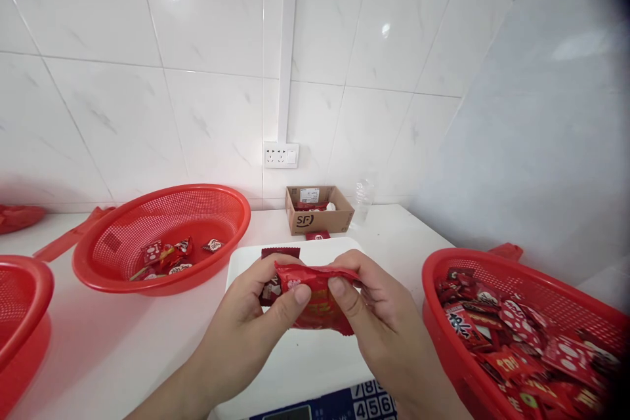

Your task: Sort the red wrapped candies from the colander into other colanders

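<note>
Both my hands hold a small red plastic pouch [319, 305] with yellow print, over the white tray of a weighing scale [315, 357]. My left hand [258, 315] pinches its left side, thumb on the front. At its right side, the thumb and fingers of my right hand [374, 308] are closed on the upper edge. The pouch's top edge looks creased and slightly parted; its contents are hidden. Behind my left fingers a dark red snack packet [280, 253] shows in part, and whether I touch it I cannot tell.
Red baskets stand at left [162, 279] and right [455, 335], both with wrapped snacks; another basket [22, 295] is cut off at far left. A cardboard box [319, 223], a clear plastic container [363, 197] and a wall socket [280, 155] are behind. The scale's keypad [371, 400] faces me.
</note>
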`<control>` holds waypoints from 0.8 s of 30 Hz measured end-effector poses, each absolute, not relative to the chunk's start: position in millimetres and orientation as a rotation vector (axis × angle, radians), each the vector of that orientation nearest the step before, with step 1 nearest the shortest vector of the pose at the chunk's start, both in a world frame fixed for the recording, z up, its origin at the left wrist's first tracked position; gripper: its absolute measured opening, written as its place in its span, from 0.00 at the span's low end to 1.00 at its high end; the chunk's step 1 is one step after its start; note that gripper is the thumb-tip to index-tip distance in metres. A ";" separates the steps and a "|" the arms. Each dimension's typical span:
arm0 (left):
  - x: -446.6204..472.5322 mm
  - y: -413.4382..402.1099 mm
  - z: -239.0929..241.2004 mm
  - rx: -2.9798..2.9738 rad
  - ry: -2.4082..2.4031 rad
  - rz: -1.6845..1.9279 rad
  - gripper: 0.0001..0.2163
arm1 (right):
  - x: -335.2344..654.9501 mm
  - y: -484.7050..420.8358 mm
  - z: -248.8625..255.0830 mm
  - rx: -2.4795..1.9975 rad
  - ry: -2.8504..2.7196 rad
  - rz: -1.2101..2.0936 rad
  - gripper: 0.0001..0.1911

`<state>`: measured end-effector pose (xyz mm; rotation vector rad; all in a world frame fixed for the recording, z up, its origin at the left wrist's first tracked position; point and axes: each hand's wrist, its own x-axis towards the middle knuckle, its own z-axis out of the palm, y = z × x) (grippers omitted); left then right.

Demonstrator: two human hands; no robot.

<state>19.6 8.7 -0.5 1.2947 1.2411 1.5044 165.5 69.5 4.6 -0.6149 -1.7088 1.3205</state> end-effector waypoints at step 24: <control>16.6 14.2 -3.6 1.254 1.194 1.533 0.16 | 167.3 77.8 2.9 -0.567 -1.763 1.300 0.15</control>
